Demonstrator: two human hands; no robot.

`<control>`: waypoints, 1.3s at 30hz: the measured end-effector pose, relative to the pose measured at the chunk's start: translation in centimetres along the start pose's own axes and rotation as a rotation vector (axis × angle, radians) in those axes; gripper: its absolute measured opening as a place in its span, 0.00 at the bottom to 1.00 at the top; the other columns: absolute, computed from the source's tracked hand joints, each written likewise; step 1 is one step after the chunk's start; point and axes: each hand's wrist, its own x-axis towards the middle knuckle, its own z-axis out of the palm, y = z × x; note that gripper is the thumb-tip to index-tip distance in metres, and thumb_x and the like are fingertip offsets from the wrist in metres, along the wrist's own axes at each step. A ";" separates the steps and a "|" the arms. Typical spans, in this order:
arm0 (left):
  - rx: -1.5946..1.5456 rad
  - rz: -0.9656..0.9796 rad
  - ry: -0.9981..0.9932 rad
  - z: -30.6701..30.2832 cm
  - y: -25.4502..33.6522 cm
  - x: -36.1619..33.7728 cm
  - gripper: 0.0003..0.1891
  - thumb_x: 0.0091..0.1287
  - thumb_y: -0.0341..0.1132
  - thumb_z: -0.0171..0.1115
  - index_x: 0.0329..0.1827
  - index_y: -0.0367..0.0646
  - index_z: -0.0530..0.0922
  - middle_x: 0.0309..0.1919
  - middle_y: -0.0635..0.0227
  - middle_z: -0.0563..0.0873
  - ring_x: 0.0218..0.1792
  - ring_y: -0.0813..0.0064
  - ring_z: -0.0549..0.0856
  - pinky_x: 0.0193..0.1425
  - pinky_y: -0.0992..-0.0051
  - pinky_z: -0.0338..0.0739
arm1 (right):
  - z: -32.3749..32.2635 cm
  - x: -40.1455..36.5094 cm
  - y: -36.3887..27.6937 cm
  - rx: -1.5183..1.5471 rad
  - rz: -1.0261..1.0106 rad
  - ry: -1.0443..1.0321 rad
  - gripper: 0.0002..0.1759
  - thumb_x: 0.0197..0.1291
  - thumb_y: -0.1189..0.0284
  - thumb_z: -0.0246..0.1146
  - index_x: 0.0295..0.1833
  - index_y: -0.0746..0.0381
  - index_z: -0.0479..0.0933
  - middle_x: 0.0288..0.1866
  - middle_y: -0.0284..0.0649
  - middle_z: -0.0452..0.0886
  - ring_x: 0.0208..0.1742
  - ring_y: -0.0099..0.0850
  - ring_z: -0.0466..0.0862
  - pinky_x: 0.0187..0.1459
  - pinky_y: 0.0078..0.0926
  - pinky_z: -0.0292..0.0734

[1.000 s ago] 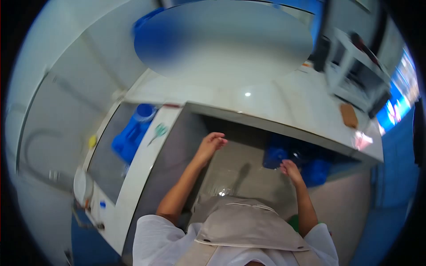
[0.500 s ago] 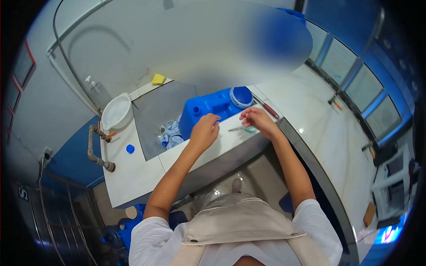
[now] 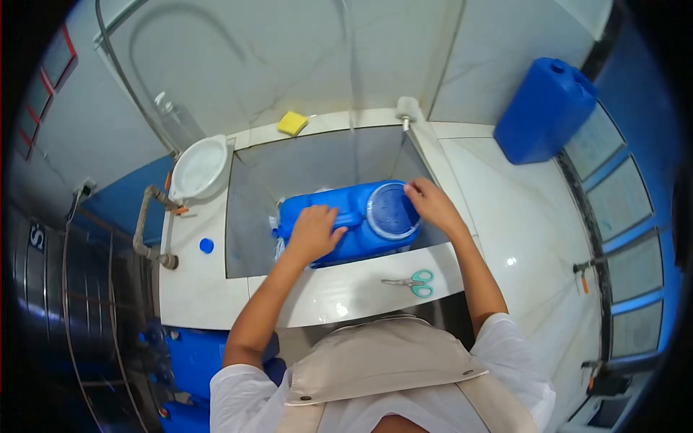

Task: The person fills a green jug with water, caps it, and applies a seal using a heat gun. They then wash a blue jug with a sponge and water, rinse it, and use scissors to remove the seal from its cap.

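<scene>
A large blue plastic jug (image 3: pixel 354 249) lies on its side in the grey sink, its wide round lid (image 3: pixel 390 211) towards the right. My left hand (image 3: pixel 312 234) is on top of the jug at its moulded handle, fingers curled over it and thumb apart. At the lid's right rim, my right hand (image 3: pixel 433 208) has its fingers bent against the edge. Scissors with green handles (image 3: pixel 419 283) lie on the front ledge, below the hands and touched by neither. Pale striped cloth (image 3: pixel 280 249) shows a little beside the jug's left end.
The sink (image 3: pixel 253 173) is set in a white counter. A white basin (image 3: pixel 200 168), a blue cap (image 3: pixel 206 246) and pipe taps are on the left. A yellow sponge (image 3: pixel 292 123) lies on the back ledge. Another blue jug (image 3: pixel 546 112) stands at the right rear.
My view has shifted, bringing the back wall and second jug into sight. My hands have come onto the jug, the right one at its lid. The red-handled tool no longer shows.
</scene>
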 end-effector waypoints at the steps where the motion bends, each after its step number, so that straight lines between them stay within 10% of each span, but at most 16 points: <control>1: 0.009 -0.083 -0.030 -1.0 -0.9 -1.3 0.22 0.60 0.39 0.62 0.55 0.37 0.74 0.48 0.52 0.77 0.51 0.55 0.75 0.56 0.62 0.68 | 2.2 -0.3 1.2 0.166 -0.066 0.072 0.16 0.65 0.69 0.54 0.54 0.66 0.72 0.53 0.45 0.77 0.49 0.41 0.79 0.50 0.35 0.73; 3: 0.034 -0.196 -0.069 -1.8 -1.7 -2.6 0.24 0.61 0.38 0.61 0.59 0.37 0.73 0.54 0.51 0.76 0.57 0.55 0.74 0.62 0.63 0.66 | 6.7 -0.3 1.7 0.354 -0.143 0.116 0.19 0.65 0.68 0.55 0.59 0.65 0.71 0.59 0.46 0.74 0.57 0.44 0.77 0.57 0.36 0.70; 5: -0.618 -0.290 0.253 -0.9 -0.8 -2.2 0.25 0.62 0.36 0.61 0.62 0.38 0.72 0.63 0.50 0.70 0.64 0.54 0.69 0.68 0.63 0.62 | 11.1 -0.4 0.1 0.561 -0.286 0.218 0.23 0.66 0.70 0.53 0.66 0.64 0.65 0.67 0.49 0.67 0.69 0.42 0.67 0.67 0.33 0.61; 8: -0.439 -0.333 0.427 1.9 -1.5 -3.2 0.23 0.63 0.37 0.61 0.62 0.44 0.73 0.64 0.56 0.71 0.64 0.54 0.69 0.68 0.62 0.62 | 13.2 -1.3 -5.7 0.633 -0.335 0.135 0.25 0.67 0.72 0.53 0.68 0.66 0.62 0.68 0.50 0.66 0.72 0.41 0.62 0.71 0.31 0.53; 13: -0.399 -0.476 0.588 2.8 -1.3 -5.2 0.18 0.64 0.30 0.56 0.58 0.43 0.77 0.62 0.60 0.74 0.63 0.57 0.71 0.66 0.63 0.63 | 17.9 -0.1 -10.9 0.234 -0.409 0.318 0.24 0.67 0.68 0.52 0.64 0.71 0.63 0.64 0.54 0.68 0.68 0.47 0.65 0.71 0.48 0.52; 30: -0.598 -0.733 0.956 5.4 -2.0 -5.3 0.22 0.60 0.16 0.44 0.52 0.41 0.81 0.54 0.60 0.81 0.58 0.62 0.76 0.64 0.70 0.68 | 18.2 4.1 -12.0 0.229 -0.601 0.234 0.12 0.61 0.78 0.53 0.50 0.66 0.74 0.49 0.50 0.79 0.52 0.48 0.78 0.62 0.41 0.68; 37: -0.729 -0.601 0.538 1.1 -5.9 -6.5 0.10 0.64 0.29 0.59 0.46 0.38 0.82 0.42 0.61 0.84 0.41 0.68 0.83 0.46 0.75 0.75 | 13.3 4.2 -10.6 0.477 -0.474 -0.064 0.10 0.60 0.78 0.55 0.47 0.64 0.76 0.45 0.52 0.78 0.48 0.50 0.78 0.53 0.39 0.72; 39: -0.730 -0.576 0.456 -0.2 -6.8 -6.3 0.09 0.64 0.30 0.60 0.45 0.38 0.82 0.40 0.62 0.84 0.39 0.70 0.82 0.44 0.76 0.74 | 9.5 1.6 -7.6 0.140 -0.450 -0.086 0.11 0.57 0.78 0.56 0.46 0.65 0.75 0.45 0.51 0.76 0.48 0.50 0.76 0.51 0.39 0.72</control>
